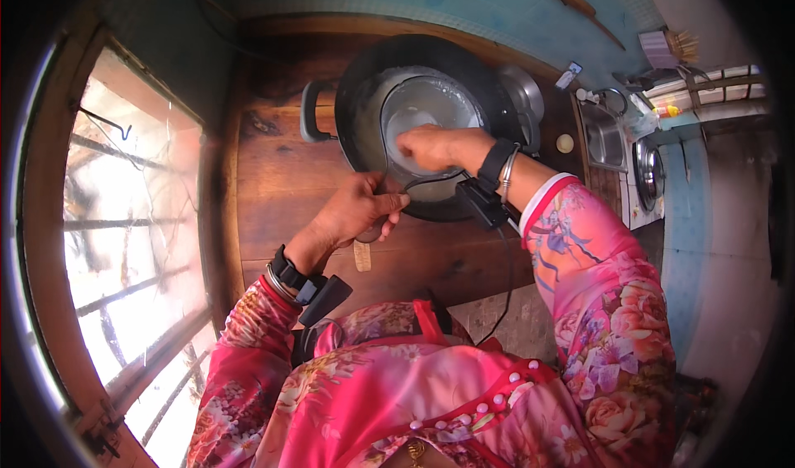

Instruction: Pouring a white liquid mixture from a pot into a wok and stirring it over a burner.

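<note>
A large black wok stands on the wooden table before me, with cloudy whitish liquid inside. Within it sits a round, dark-rimmed strainer, its pale inside wet with the same liquid. At the near rim, my left hand grips the strainer's handle, whose tan end shows below the fingers. My right hand reaches into the strainer, fingers curled downward. The fingertips are hidden, so whether they hold anything is unclear. A black device with a cord hangs from my right wrist, over the wok's rim.
The wok's grey loop handle juts out left. A metal pot stands close against the wok's right side. A small pale round thing lies near a steel sink. A barred window is at the left.
</note>
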Demonstrator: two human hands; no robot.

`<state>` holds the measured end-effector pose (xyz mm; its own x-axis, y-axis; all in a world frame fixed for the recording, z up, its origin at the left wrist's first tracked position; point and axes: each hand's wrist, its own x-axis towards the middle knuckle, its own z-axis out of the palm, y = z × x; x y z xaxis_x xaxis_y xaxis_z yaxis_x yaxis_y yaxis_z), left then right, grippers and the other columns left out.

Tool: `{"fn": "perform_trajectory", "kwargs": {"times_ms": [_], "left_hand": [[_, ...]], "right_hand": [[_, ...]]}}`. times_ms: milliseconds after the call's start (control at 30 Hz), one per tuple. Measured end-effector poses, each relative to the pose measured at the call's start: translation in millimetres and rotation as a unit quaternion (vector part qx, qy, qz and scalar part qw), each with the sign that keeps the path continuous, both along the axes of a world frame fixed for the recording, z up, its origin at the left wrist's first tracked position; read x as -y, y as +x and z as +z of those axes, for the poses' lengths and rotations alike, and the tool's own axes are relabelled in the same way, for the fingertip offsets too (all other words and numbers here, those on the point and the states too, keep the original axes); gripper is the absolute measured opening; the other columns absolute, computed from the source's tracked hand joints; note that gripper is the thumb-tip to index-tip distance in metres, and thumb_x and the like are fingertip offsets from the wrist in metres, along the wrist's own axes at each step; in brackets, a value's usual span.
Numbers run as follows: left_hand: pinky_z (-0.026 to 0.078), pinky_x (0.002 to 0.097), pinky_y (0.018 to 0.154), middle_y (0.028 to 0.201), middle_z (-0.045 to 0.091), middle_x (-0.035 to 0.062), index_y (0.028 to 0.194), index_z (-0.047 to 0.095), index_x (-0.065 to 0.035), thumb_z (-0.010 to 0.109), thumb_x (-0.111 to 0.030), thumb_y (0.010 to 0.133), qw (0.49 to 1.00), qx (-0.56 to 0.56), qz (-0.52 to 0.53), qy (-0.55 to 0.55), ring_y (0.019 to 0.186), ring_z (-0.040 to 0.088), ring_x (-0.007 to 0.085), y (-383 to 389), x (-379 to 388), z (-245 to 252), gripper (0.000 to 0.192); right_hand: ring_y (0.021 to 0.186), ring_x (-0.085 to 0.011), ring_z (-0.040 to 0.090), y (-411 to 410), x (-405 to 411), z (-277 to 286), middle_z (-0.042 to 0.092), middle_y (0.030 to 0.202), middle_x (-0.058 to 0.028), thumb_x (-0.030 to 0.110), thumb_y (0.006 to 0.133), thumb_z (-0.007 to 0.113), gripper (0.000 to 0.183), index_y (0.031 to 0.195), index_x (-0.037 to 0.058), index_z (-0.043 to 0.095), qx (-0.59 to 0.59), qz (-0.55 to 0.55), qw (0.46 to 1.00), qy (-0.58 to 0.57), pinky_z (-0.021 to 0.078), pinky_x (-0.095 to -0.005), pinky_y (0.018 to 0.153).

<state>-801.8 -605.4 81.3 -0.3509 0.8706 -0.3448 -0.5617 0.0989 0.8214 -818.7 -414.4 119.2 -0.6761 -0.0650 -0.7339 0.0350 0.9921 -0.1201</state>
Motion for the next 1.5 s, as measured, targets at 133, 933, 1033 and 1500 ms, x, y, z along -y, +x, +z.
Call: {"fn": "perform_trajectory", "kwargs": {"times_ms": [133, 933, 1033, 1500], "left_hand": [[0.038, 0.0230, 0.044, 0.062, 0.055, 0.0049, 0.081, 0.050, -0.0005, 0.063, -0.014, 0.086, 1.000, 0.011, -0.011, 0.008, 0.047, 0.051, 0.0128, -1, -3, 0, 0.019], [0.040, 0.0235, 0.041, 0.060, 0.054, 0.0046, 0.079, 0.052, 0.0006, 0.061, -0.013, 0.086, 0.999, -0.016, -0.040, 0.005, 0.044, 0.052, 0.0125, -9, 5, -1, 0.018], [0.039, 0.0237, 0.041, 0.059, 0.054, 0.0046, 0.080, 0.052, 0.0012, 0.061, -0.011, 0.086, 0.998, -0.031, -0.055, 0.009, 0.045, 0.052, 0.0127, -15, 5, -9, 0.016], [0.040, 0.0237, 0.044, 0.061, 0.054, 0.0043, 0.080, 0.052, 0.0012, 0.062, -0.012, 0.085, 0.999, -0.030, -0.030, -0.004, 0.046, 0.051, 0.0120, -22, 4, -3, 0.017]], "right_hand": [[0.110, -0.0355, 0.053, -12, -32, -12, 0.057, 0.115, -0.0207, 0.008, 0.083, 0.043, 0.032, 0.112, -0.0012, 0.054, -0.113, -0.051, 0.992, 0.033, 0.0435, -0.0422, 0.091], [0.080, -0.0361, 0.062, -36, -23, 15, 0.064, 0.087, -0.0214, 0.007, 0.077, 0.048, 0.018, 0.081, -0.0003, 0.064, -0.165, -0.057, 0.984, 0.020, 0.0496, -0.0394, 0.067], [0.081, -0.0374, 0.063, -31, 17, 11, 0.064, 0.086, -0.0218, 0.004, 0.077, 0.047, 0.018, 0.080, -0.0003, 0.064, -0.185, -0.006, 0.982, 0.024, 0.0504, -0.0408, 0.070], [0.110, -0.0328, 0.052, -20, -7, -24, 0.057, 0.114, -0.0168, 0.008, 0.083, 0.049, 0.032, 0.114, 0.0017, 0.052, -0.042, -0.042, 0.996, 0.069, 0.0431, -0.0433, 0.092]]}}
